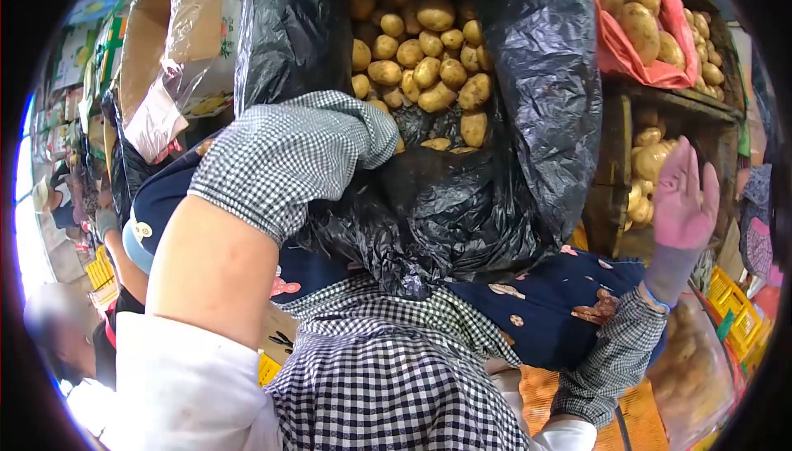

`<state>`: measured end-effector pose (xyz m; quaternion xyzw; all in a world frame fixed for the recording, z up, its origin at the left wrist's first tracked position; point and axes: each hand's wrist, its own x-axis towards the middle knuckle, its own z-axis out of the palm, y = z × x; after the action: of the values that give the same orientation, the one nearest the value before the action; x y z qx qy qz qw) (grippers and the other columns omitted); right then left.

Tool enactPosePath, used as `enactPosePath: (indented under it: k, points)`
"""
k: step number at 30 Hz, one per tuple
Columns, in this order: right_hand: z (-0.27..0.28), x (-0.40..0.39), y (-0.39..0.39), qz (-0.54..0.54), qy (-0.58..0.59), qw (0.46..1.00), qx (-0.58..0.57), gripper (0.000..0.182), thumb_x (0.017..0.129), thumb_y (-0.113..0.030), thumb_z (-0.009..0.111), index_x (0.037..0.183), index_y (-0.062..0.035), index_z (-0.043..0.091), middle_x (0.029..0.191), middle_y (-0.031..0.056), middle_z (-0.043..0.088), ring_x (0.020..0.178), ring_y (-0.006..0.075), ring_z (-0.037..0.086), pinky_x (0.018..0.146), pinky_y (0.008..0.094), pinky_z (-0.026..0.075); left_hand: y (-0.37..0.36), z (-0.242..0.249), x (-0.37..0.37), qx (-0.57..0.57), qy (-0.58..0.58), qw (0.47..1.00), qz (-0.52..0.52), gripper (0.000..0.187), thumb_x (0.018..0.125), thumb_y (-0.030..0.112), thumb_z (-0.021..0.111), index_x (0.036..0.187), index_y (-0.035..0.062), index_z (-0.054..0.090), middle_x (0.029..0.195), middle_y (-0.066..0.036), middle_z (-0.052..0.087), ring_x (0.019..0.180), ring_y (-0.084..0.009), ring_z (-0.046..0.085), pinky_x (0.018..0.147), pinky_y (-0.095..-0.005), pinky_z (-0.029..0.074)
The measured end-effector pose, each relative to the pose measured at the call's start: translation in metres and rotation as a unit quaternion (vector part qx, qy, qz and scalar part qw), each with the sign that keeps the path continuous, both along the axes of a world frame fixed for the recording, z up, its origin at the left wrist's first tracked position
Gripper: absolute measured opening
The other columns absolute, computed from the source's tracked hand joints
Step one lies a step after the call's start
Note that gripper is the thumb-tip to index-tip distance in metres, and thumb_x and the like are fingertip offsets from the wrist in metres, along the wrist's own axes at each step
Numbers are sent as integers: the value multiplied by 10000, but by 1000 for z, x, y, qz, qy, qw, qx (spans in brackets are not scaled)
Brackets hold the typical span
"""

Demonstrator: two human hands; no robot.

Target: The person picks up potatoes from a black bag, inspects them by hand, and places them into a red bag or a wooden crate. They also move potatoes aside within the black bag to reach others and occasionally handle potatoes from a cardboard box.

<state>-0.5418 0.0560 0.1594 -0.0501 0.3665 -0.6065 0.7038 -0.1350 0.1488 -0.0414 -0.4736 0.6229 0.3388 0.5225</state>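
Observation:
Several potatoes [425,72] lie in a box lined with black plastic [540,80] in front of me. My left arm, in a checkered sleeve cover [289,154], bends over the lining's left side. The sleeve hides my left hand, close to the nearer potatoes, so its fingers and anything in them do not show. At the right, my right hand [686,199] wears a pink and grey glove. It is raised with the fingers stretched out and holds nothing. Behind it stands a wooden crate [610,179] with larger potatoes [652,158] in it.
A red bag [610,55] of large potatoes sits at the upper right, beside smaller potatoes [709,59]. An open cardboard box [148,59] stands at the left. Yellow plastic crates [734,311] are at the far right. Another person [66,335] is at the left edge.

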Motion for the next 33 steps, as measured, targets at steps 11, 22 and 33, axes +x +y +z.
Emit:
enactPosePath:
  k: [11, 22, 33]
  points:
    - [25, 152, 68, 363, 249, 881, -174, 546, 922, -140, 631, 1399, -15, 398, 1201, 142, 551, 976, 157, 605, 820, 300, 535, -24, 198, 26, -133, 458, 727, 494, 672, 737, 146, 835, 1298, 18, 489, 976, -58, 664, 779, -85, 629, 642, -212, 508]
    - [17, 192, 86, 426, 347, 793, -262, 744, 801, -31, 717, 1452, -45, 356, 1295, 74, 513, 1059, 91, 546, 825, 195, 467, 30, 234, 15, -110, 637, 514, 564, 739, 865, 346, 711, 1446, 102, 325, 1142, -81, 572, 850, -129, 590, 778, -258, 515]
    - [30, 201, 79, 454, 147, 865, -155, 763, 808, -55, 743, 1436, 4, 314, 1329, 102, 469, 1160, 174, 539, 884, 315, 541, 39, 223, 11, -161, 697, 450, 535, 826, 745, -13, 778, 1432, 78, 330, 1325, -59, 482, 1258, -162, 476, 1010, -283, 439]
